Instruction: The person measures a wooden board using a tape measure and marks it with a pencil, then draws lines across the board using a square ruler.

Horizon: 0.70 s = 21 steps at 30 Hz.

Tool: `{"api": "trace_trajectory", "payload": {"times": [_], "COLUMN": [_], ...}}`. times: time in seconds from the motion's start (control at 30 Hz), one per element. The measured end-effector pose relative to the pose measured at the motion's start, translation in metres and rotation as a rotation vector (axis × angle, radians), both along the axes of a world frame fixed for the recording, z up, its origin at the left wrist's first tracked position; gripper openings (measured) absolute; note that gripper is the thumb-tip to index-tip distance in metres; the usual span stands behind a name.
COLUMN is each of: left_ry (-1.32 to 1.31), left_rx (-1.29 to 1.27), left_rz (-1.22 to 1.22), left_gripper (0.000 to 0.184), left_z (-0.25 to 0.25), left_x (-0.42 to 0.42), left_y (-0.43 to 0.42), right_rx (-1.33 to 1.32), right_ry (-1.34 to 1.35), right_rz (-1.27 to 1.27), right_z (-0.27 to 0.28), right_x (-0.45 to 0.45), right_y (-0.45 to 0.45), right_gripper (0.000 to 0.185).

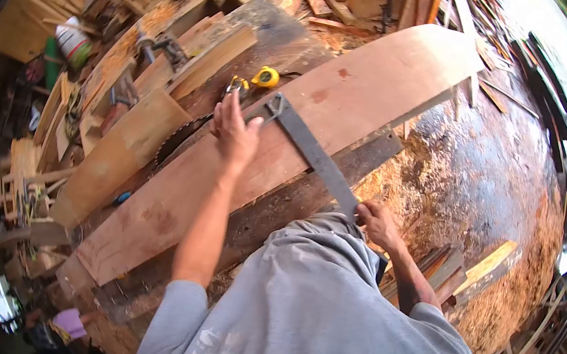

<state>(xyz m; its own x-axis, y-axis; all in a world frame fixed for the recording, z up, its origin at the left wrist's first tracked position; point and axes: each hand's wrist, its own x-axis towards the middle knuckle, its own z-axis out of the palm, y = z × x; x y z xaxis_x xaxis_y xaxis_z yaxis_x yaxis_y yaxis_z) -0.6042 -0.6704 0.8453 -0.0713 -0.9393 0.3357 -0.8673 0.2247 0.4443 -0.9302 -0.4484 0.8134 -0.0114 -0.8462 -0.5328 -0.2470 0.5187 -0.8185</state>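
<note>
Square [317, 156], metal, lying across the board [271, 161], its near end projecting past the board's edge. Right hand [378, 224], closed on that end, thumb uppermost; left hand [235, 130], fingers extended, beside the square's far end, whether gripping it cannot be told. Tape measure [265, 77], yellow, just beyond the board's far edge.

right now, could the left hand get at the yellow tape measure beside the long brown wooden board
Probably yes: the yellow tape measure lies close beyond the left hand, with no large obstacle visible between them, though whether that hand is holding the grey metal square is unclear.
</note>
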Motion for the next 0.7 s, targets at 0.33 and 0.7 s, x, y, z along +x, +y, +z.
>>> {"api": "trace_trajectory", "payload": {"times": [0.33, 0.7], "left_ry": [0.286, 0.17], "left_rx": [0.332, 0.02], "left_rz": [-0.238, -0.206], "left_gripper": [0.069, 0.063], "left_z": [-0.018, -0.048], "left_x": [0.046, 0.025], "left_y": [-0.043, -0.081], "right_rx": [-0.042, -0.076], "right_ry": [-0.081, -0.04], "right_rz": [-0.123, -0.201], "right_z": [-0.002, 0.003], "right_x": [0.027, 0.046], "right_y": [-0.026, -0.026], "right_gripper": [0.035, 0.032]}}
